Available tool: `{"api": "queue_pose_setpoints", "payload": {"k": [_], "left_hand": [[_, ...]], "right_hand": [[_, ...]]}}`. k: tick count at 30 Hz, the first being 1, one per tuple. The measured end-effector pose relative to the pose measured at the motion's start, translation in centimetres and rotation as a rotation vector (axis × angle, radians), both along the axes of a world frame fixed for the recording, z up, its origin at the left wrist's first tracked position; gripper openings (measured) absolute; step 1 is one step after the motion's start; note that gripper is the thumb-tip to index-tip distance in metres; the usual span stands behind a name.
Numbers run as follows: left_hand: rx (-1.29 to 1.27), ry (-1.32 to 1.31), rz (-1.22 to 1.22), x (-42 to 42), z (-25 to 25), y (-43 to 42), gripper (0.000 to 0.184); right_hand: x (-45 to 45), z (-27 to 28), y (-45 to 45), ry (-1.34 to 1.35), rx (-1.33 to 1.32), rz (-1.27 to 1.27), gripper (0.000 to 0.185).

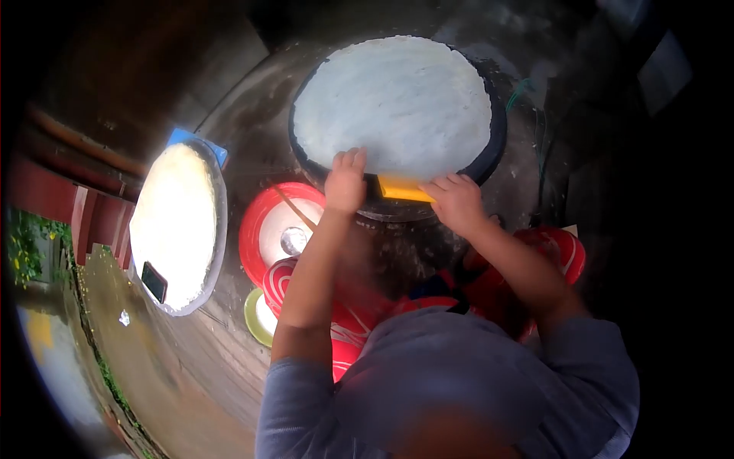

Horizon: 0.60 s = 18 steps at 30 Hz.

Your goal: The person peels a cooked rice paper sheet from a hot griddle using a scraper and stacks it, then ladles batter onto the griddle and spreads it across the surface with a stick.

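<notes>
A thin, pale crepe (394,103) covers most of a large round black griddle (497,141) in front of me. My right hand (459,203) grips the right end of a flat yellow scraper (404,189), which lies along the griddle's near rim at the crepe's edge. To the left of the scraper, my left hand (346,182) is at the near-left edge of the crepe. Its fingers are bent and close together, and whatever is under their tips is hidden.
At left, a bright round stack of pale sheets (176,218) carries a dark phone (154,281). A red basin (252,229) with white contents, a stick (294,208) and a ladle bowl (293,240) stands near my left forearm. A green bowl (254,317) is below it.
</notes>
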<state>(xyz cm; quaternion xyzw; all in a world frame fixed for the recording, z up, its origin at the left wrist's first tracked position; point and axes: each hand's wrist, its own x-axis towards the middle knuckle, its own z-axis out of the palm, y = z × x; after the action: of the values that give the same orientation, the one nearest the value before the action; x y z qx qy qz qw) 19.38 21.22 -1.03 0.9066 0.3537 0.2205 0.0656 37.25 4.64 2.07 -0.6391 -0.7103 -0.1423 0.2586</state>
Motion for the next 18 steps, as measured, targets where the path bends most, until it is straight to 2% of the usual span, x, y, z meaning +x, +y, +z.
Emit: {"api": "queue_pose_setpoints", "payload": {"k": [2,3,6,8,10,12,16,18], "left_hand": [[0.016,0.071,-0.017,0.8,-1.9,1.0,0.036],[0.044,0.053,-0.029,1.1,-2.4,1.5,0.016],[-0.092,0.097,0.016,2.2,-3.2,3.4,0.011],[-0.049,0.098,-0.004,2.8,-2.2,4.6,0.014],[-0.248,-0.021,0.011,3.3,-1.1,5.7,0.015],[-0.242,-0.052,-0.003,3.7,-0.4,6.6,0.015],[-0.195,-0.120,-0.015,4.4,1.0,8.0,0.013],[-0.134,-0.069,-0.007,4.8,1.4,8.4,0.014]], "right_hand": [[-0.4,0.1,-0.8,-0.006,-0.023,0.018,0.023],[-0.6,0.0,-1.1,-0.011,-0.046,0.040,0.022],[-2.2,-1.3,0.2,-0.014,-0.006,0.156,0.022],[-2.6,-2.0,2.3,-0.019,-0.004,0.172,0.022],[-2.4,-1.6,4.5,-0.013,0.000,0.096,0.022],[-2.6,-1.2,5.3,0.020,-0.036,0.061,0.022],[-4.6,-1.9,5.9,0.010,-0.018,0.251,0.020],[-4.0,-1.7,7.3,0.009,-0.054,0.171,0.018]]}}
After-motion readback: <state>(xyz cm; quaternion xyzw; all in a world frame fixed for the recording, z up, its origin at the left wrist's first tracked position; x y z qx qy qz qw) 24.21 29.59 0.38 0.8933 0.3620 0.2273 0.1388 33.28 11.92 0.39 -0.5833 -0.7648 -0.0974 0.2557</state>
